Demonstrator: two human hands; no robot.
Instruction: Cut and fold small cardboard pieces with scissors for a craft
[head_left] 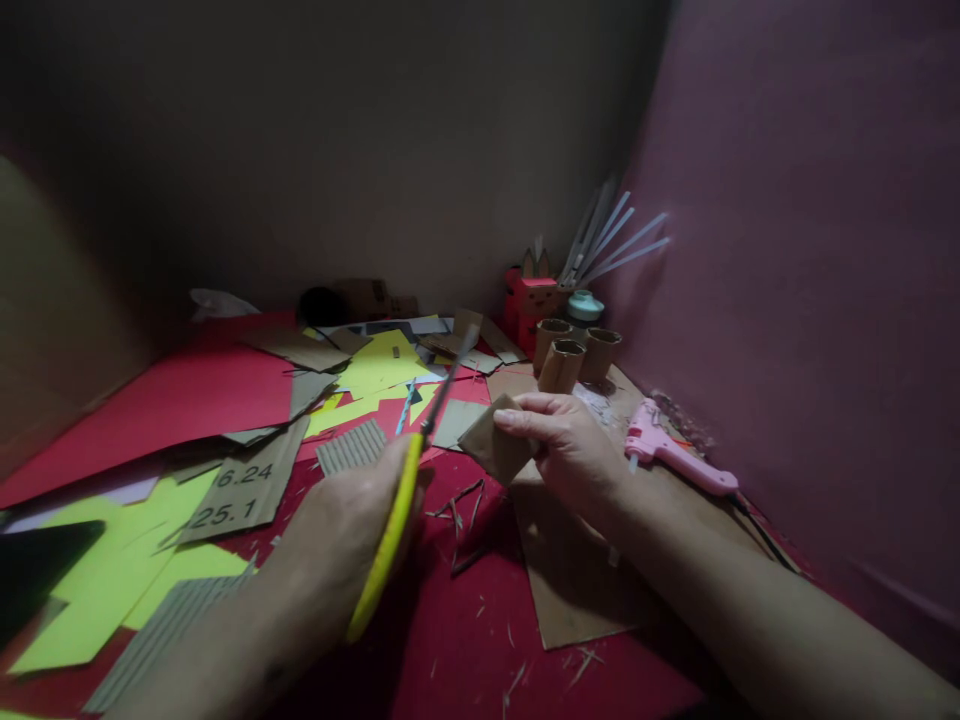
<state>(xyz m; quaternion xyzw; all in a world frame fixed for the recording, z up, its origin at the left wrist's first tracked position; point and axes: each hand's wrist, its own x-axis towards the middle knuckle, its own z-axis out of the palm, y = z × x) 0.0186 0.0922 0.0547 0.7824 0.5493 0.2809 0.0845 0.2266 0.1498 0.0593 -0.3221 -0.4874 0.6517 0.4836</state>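
Note:
My left hand (349, 540) is closed around yellow-handled scissors (391, 530), whose metal blades point up and away. Some of its fingers are hidden behind the handle. In my right hand (574, 445) a small square piece of cardboard (499, 440) is pinched between thumb and fingers. The scissor blades stand a little to the left of this piece, apart from it. Below the piece, thin cardboard offcuts (466, 530) lie on the red tabletop (450, 650). A larger flat cardboard sheet (574, 590) rests under my right forearm.
Beyond my right hand stand several cardboard tubes (562, 367) and a red decorated holder (529, 305). A pink glue gun (675, 447) lies at the right by the wall. Yellow paper (150, 560), red sheet (172, 400) and printed cardboard scraps (247, 490) cover the left side.

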